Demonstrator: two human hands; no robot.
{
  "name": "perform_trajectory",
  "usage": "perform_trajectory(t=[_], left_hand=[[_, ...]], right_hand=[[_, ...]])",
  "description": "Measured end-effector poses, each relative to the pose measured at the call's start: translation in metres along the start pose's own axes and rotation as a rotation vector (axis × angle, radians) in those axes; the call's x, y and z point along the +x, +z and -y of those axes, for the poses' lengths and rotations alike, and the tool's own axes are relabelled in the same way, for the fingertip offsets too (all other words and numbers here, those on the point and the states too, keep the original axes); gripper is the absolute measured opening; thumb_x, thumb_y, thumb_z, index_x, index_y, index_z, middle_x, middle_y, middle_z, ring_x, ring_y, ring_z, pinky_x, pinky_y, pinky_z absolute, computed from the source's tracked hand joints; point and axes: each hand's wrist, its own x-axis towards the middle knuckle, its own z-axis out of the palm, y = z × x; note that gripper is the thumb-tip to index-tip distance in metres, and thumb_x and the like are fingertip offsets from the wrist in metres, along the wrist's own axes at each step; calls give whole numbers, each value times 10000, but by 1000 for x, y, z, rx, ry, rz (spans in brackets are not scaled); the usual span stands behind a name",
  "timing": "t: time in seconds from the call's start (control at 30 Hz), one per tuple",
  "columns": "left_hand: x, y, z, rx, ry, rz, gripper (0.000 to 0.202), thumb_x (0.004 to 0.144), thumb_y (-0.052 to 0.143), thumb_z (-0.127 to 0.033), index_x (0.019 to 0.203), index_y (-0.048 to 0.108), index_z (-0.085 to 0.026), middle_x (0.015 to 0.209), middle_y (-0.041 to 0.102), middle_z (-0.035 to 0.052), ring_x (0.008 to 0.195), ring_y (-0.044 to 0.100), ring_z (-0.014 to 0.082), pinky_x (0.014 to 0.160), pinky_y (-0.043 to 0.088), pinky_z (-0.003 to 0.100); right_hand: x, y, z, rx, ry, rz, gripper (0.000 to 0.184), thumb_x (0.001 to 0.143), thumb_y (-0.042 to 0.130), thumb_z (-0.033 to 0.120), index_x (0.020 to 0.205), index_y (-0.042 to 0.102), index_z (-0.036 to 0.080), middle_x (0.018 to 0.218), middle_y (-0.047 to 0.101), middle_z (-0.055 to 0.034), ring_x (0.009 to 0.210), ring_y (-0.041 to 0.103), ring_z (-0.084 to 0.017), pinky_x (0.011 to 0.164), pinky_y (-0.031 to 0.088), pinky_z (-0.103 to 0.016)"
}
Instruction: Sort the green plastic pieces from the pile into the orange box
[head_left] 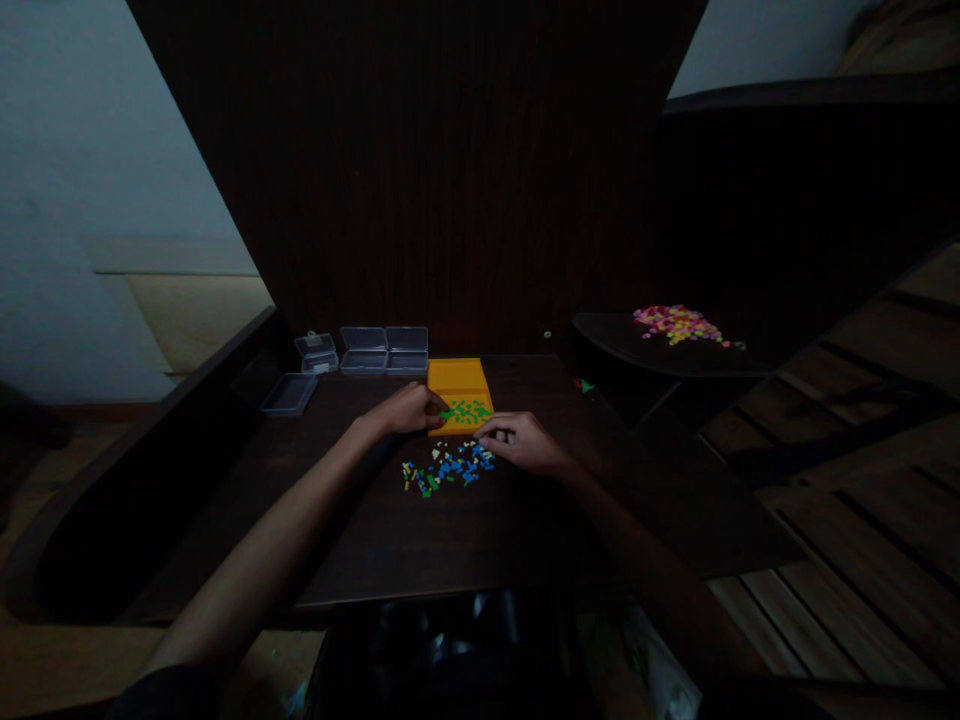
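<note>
An orange tray (pixel 459 380) lies on the dark wooden table (pixel 390 530), with small green pieces (pixel 465 411) gathered at its near end. My left hand (pixel 409 408) rests at the tray's left near corner, fingers curled against its edge beside the green pieces. A loose scatter of blue, green, yellow and white pieces (pixel 448 468) lies on the table just in front of the tray. My right hand (pixel 521 440) sits at the right end of this scatter, fingers bent in a pinch; what they hold is too small to make out.
Clear plastic boxes (pixel 384 350) stand open behind the tray, with another (pixel 316 352) and a loose lid (pixel 289 394) to the left. A pile of pink and yellow pieces (pixel 677 324) lies on a dark round surface (pixel 600 330) at right. Wooden slats (pixel 862 520) run along the right.
</note>
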Motion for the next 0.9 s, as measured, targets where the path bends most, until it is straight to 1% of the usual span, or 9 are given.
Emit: perform_trajectory(t=[0.07,0.17,0.33,0.43,0.53,0.63,0.73,0.83,0.9], left_hand=[[-3,-1,-5,70,-6,-10,320,781,653,-264,1050,744,-115,753,742,50,629,616,152,590,406,218],[-10,-2,-13,78,16,-35,319,824,622,-309,1041,745,-111,695,720,39,575,581,129,556,384,210],[-24,2,-23,68,58,-90,283,858,577,-277,1023,747,-121,586,655,10,495,520,104,502,325,202],[-32,7,-29,46,96,-135,276,880,550,-263,1019,747,-128,605,662,15,501,537,99,512,337,195],[-40,12,-36,17,151,-179,272,894,533,-256,1019,742,-134,615,665,10,513,553,94,526,352,185],[-47,19,-41,-17,188,-217,263,908,524,-253,1018,737,-146,617,663,-3,507,550,87,531,361,180],[-52,26,-41,-10,193,-240,251,914,519,-245,1006,734,-156,633,676,-3,507,562,89,535,369,182],[-54,33,-39,47,219,-206,249,921,510,-252,998,728,-160,710,719,24,569,623,110,578,406,194],[-56,36,-38,78,246,-196,251,923,506,-251,1010,724,-162,764,740,39,606,652,123,604,427,202]], right_hand=[[0,0,0,49,40,9,158,813,637,219,887,757,147,750,669,-30,572,496,-96,518,373,-208],[1,-1,-2,151,119,25,229,794,663,313,898,758,133,713,647,-26,565,468,-96,493,350,-205],[1,-2,-2,280,215,45,346,755,689,412,918,754,113,609,569,8,554,456,-99,505,342,-217],[2,-3,-1,313,240,42,358,738,707,424,909,750,112,609,576,9,572,481,-105,540,373,-229],[2,-4,-1,363,276,47,366,724,719,427,906,741,111,665,633,-16,591,516,-109,551,395,-230],[3,-4,-2,428,305,53,376,719,723,441,910,720,117,777,695,-55,578,531,-101,504,386,-215],[3,-4,-5,475,318,35,386,725,718,463,916,694,129,833,713,-71,516,502,-80,421,334,-193],[4,-5,-8,480,320,6,381,719,722,463,906,686,133,778,696,-54,488,485,-74,384,299,-182],[5,-6,-10,460,310,-10,363,709,731,444,886,691,129,721,670,-36,489,484,-75,398,312,-184]])
